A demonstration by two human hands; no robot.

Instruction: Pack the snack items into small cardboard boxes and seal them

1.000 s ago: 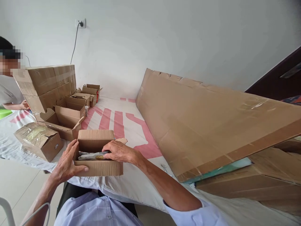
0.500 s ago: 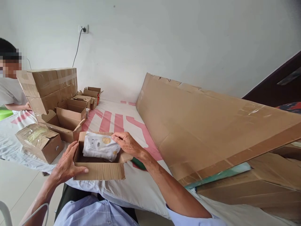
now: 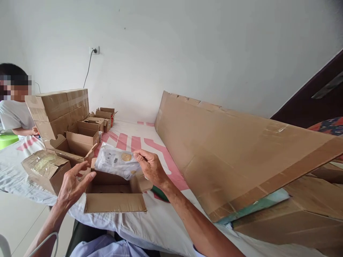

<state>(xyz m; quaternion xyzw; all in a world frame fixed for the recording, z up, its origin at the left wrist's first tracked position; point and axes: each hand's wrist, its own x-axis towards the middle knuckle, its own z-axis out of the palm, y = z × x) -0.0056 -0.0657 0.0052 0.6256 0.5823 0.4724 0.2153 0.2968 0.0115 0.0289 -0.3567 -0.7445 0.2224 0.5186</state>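
A white printed plastic packet (image 3: 115,160) with a barcode and a round yellowish picture hangs tilted above an open cardboard box (image 3: 115,203). My right hand (image 3: 150,166) pinches the packet by its right end. At the box's left rim is my left hand (image 3: 75,182), fingers apart and holding nothing; whether a fingertip touches the rim I cannot tell. The box's front flap is folded outward, and part of its inner floor shows under the packet.
A taped box (image 3: 45,169) sits left of my left hand. Behind it stand open boxes (image 3: 72,146) and stacked closed boxes (image 3: 59,107). A large cardboard sheet (image 3: 227,153) leans on the right. Another person (image 3: 17,114) sits at far left. The cloth (image 3: 166,221) is white and pink.
My right hand has lifted the packet up out of the box. My left hand has let go of the box's left side and opened. The view has tilted slightly upward.
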